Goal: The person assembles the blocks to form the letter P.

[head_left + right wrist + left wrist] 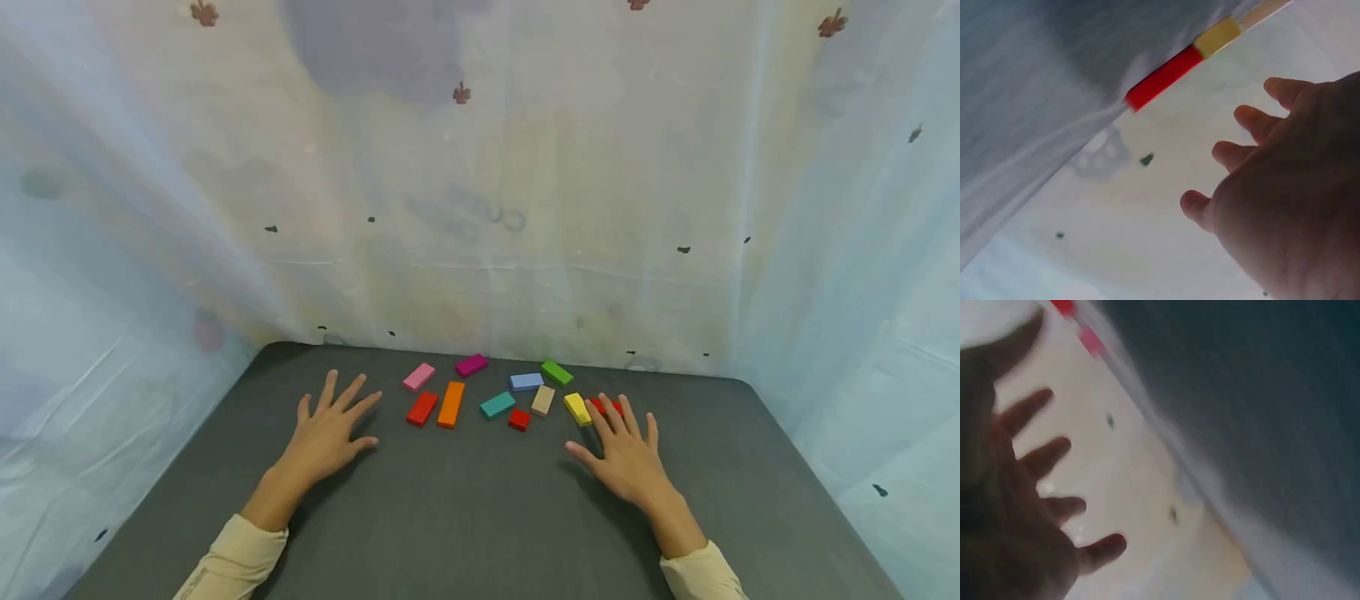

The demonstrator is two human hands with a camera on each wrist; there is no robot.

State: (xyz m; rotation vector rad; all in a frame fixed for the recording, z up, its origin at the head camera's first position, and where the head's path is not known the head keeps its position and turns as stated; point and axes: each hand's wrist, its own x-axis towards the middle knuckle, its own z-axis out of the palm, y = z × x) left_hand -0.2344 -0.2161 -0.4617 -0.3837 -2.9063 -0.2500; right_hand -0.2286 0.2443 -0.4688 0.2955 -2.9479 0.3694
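Head view shows the left hand (324, 437) splayed wide, holding nothing, to the left of the red block (422, 409) and pink block (419, 377). The right hand (626, 454), also wide with nothing held, partly hides the right red block (1164, 78) beside the yellow block (577, 409); I cannot tell if fingertips touch them. Dropping or sweeping that hand could knock these 2. Reaching for the far blue block (527, 382) could nudge the teal block (498, 406) or beige block (543, 401), which stand in the way. Behind the table (465, 517), a curtain (585, 167) bounds the far side.

Blocks (498, 406) lie on the table (465, 508) — a curtain (487, 208) behind them.
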